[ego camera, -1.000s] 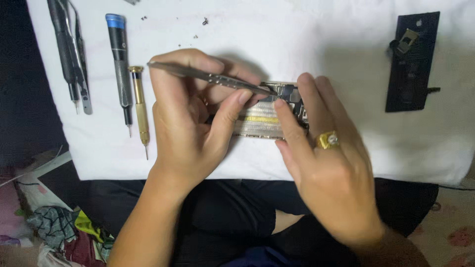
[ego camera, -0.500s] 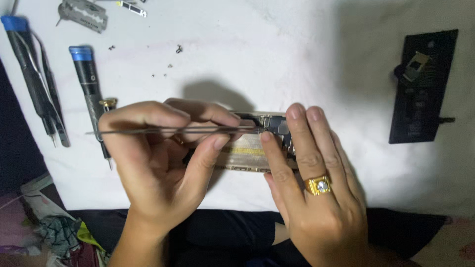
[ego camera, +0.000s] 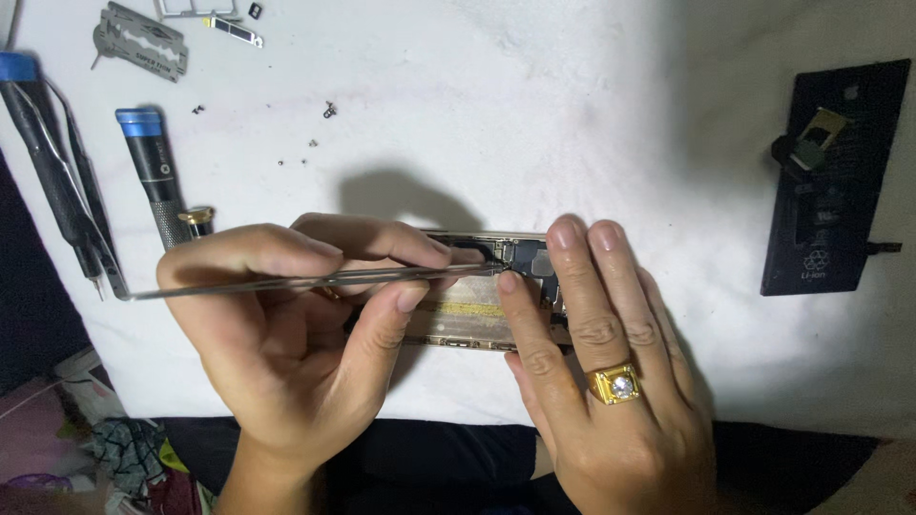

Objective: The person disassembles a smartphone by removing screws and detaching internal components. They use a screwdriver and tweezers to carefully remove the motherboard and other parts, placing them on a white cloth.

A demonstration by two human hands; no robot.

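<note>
Since half a second earlier, the tweezers (ego camera: 315,279) had levelled out, tips reaching the dark part at the top of the opened phone (ego camera: 477,305), mid-frame on the white cloth (ego camera: 572,124). Left hand (ego camera: 286,334) pinched the tweezers; right hand (ego camera: 601,381) lay flat, fingers together, pressing the phone down. Apparently mid-way through lifting a small part; next called for a steady, gentle pull

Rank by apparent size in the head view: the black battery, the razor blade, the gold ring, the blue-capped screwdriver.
1. black battery
2. blue-capped screwdriver, partly hidden behind the left hand
3. razor blade
4. gold ring, though nearer the camera
</note>
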